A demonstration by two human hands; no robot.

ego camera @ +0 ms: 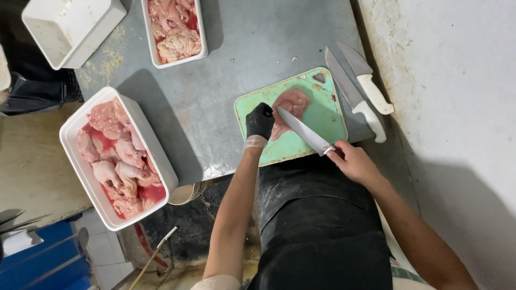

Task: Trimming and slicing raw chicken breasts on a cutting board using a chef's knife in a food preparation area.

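A piece of raw chicken [291, 104] lies on a green cutting board [322, 115] at the table's near edge. My left hand [260, 121], in a black glove, presses down on the left end of the meat. In my right hand [352, 161] is a knife [303, 130] gripped by the handle. Its blade points up and left, and the tip rests against the chicken beside my gloved fingers.
Two white-handled knives [357, 91] lie to the right of the board, near a pale wall. A white tub [75, 145] of raw chicken pieces overhangs the table's left edge. Behind it stand an empty white tub [64, 32] and a narrow tray [199, 51] of chicken.
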